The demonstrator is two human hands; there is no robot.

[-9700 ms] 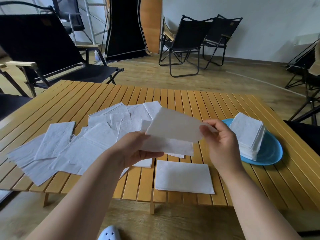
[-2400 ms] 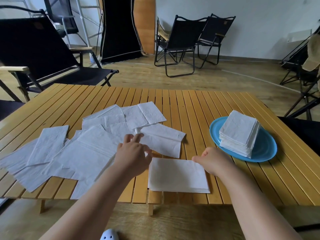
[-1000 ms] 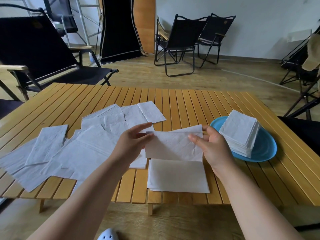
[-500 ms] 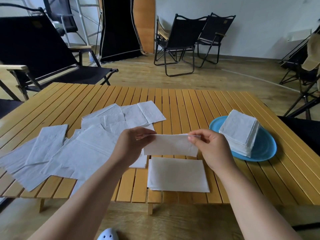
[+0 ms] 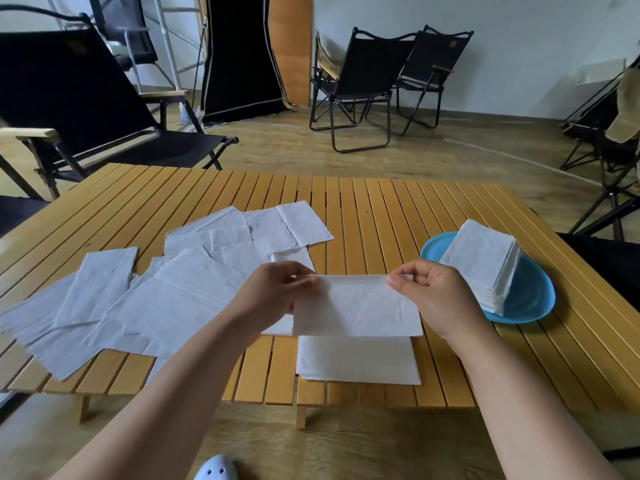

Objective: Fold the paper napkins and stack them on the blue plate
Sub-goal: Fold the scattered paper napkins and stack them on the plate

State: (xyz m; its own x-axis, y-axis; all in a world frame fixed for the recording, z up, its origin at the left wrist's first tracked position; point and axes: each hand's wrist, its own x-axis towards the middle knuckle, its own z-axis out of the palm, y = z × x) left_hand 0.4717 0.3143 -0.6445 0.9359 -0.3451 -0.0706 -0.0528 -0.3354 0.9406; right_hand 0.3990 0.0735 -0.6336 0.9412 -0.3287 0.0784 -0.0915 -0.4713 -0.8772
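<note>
I hold one white paper napkin [image 5: 356,306], folded in half into a rectangle, just above the table. My left hand [image 5: 273,292] pinches its top left corner and my right hand [image 5: 436,299] pinches its top right corner. Directly beneath it lies a small pile of half-folded napkins [image 5: 358,362] near the table's front edge. Several unfolded napkins [image 5: 156,292] are spread over the left half of the table. To the right, the blue plate [image 5: 530,299] carries a tall stack of folded square napkins [image 5: 481,261].
The slatted wooden table [image 5: 381,209] ends just below the front pile. Black folding chairs stand at the left [image 5: 86,109], the back [image 5: 367,81] and the right [image 5: 609,133]. A white shoe [image 5: 216,469] shows under the table edge.
My hands lifted a napkin from the spread, folded its top half down, and now hold the folded rectangle lower over the front pile. The plate and its stack stayed put.
</note>
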